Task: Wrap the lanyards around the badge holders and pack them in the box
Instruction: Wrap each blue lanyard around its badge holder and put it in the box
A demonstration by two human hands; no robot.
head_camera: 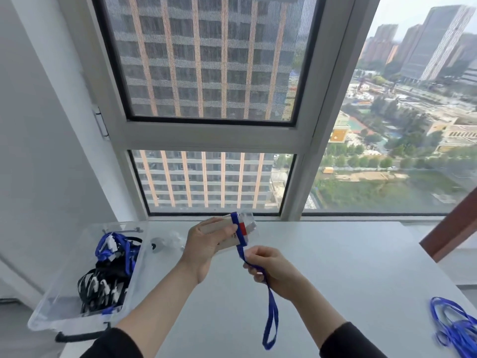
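**A:** Where did it all sit?

**B:** On a pale table (348, 267) under a big window (206, 73). A clear box (64, 320) stood at the table's left edge, with wrapped bundles (103, 285) in black and blue already inside. A loose heap of blue lanyards (454, 329) lay well apart at the far right.

**A:** And the hands?

**B:** Both were raised above the table. The left hand (204, 244) gripped a badge holder (242, 226), fingers curled round its left part. The right hand (268, 270) pinched that holder's blue lanyard (272, 311) just below it.

**A:** Which step, would you say?

**B:** Wrapping, early on. One turn of strap crossed the holder, and a long loop hung free below the right hand. I'd judge the next move needed the strap kept taut while it went round again, so the turns lay flat.

**A:** Any writing?

**B:** The card showed a red patch and a small dark line of print, too blurred to read
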